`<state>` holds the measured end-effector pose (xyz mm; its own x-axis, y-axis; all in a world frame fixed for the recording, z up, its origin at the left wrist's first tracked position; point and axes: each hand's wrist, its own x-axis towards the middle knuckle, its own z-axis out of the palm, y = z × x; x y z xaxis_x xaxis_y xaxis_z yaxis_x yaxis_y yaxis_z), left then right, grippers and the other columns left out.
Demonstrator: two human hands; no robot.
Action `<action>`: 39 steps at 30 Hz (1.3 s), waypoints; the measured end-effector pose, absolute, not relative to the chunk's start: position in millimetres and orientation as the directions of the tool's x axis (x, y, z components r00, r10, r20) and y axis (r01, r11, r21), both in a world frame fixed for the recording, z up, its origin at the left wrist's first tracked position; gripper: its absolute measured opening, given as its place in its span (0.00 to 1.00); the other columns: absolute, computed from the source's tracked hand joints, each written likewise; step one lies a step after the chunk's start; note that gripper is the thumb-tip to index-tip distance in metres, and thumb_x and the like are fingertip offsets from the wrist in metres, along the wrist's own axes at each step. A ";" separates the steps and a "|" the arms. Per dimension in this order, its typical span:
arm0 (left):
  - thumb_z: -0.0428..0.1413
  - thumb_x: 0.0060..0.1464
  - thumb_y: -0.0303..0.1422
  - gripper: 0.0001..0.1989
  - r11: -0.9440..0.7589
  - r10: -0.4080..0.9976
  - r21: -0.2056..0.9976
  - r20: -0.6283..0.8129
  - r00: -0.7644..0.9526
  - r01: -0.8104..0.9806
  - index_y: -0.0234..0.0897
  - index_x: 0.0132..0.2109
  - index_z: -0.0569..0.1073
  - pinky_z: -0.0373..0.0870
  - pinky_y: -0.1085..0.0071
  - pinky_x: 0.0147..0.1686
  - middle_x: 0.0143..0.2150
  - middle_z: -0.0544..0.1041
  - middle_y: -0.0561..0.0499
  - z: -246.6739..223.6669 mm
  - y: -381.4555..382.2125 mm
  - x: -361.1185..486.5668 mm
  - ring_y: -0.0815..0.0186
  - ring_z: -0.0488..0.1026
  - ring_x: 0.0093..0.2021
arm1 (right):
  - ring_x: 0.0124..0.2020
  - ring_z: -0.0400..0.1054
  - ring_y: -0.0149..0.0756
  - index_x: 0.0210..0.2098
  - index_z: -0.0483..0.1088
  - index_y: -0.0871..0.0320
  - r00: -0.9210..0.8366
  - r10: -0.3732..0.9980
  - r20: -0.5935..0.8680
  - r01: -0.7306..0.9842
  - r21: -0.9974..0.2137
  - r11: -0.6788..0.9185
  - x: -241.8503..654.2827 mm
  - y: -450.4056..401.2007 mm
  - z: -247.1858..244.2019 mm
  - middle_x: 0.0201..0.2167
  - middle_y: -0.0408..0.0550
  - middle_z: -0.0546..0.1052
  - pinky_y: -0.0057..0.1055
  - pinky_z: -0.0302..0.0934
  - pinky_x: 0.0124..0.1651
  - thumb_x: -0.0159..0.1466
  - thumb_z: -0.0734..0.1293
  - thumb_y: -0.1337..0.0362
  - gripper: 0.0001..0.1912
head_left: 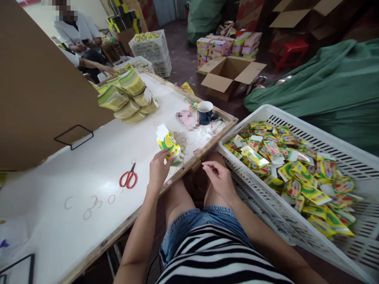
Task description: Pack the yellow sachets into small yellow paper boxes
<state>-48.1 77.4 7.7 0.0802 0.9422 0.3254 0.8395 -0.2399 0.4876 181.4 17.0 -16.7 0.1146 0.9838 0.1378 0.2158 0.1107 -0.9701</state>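
On the white table, my left hand [160,169] closes its fingers and thumb on the near end of a yellow-and-green printed carton [168,142], which seems to lie on top of a small stack. White flaps stick out at the carton's far end. My right hand [219,179] hovers over my lap, just off the table edge and left of the white crate [268,112]. Its thumb and fingertips come together in a pinch; anything between them is too small to make out. Several small filled cartons [299,173] lie heaped in that crate.
Red-handled scissors [129,178] and loose rubber bands [94,202] lie on the table. Bundles of flat cartons [127,96] are stacked at its far end, near a dark mug [205,113]. An open cardboard box [229,77] stands beyond. Another person [77,33] sits at the far left.
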 end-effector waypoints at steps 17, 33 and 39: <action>0.59 0.56 0.30 0.12 -0.275 0.916 0.732 0.397 -0.061 0.623 0.40 0.48 0.79 0.69 0.52 0.61 0.55 0.80 0.44 -4.0 60.0 -36.6 0.54 0.75 0.58 | 0.46 0.68 0.46 0.40 0.73 0.58 0.116 0.965 0.234 0.312 -0.931 0.188 87.9 107.8 -4.6 0.42 0.55 0.76 0.43 0.63 0.54 0.64 0.64 0.68 0.07; 0.69 0.38 0.52 0.29 0.236 0.959 0.904 -0.158 0.235 -0.356 0.34 0.42 0.80 0.77 0.59 0.46 0.47 0.82 0.39 6.1 6.6 -3.9 0.49 0.80 0.48 | 0.37 0.75 0.41 0.36 0.78 0.57 -0.050 0.986 -0.157 -0.312 -0.936 -0.165 156.4 3.5 -11.8 0.35 0.50 0.82 0.38 0.72 0.43 0.52 0.76 0.47 0.22; 0.67 0.46 0.46 0.22 0.211 0.977 0.926 -0.193 0.087 -0.314 0.34 0.42 0.78 0.76 0.61 0.45 0.39 0.84 0.42 -3.8 2.3 0.9 0.55 0.81 0.41 | 0.33 0.74 0.40 0.33 0.76 0.58 -0.067 0.985 -0.159 -0.222 -0.960 -0.170 157.0 -5.0 -11.6 0.31 0.49 0.80 0.35 0.71 0.37 0.54 0.74 0.46 0.21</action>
<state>0.9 2.3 -3.8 0.0868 0.9774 -0.1930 -0.3145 0.2107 0.9256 157.0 -5.0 -11.6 -0.0665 0.9850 -0.1590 -0.2216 -0.1700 -0.9602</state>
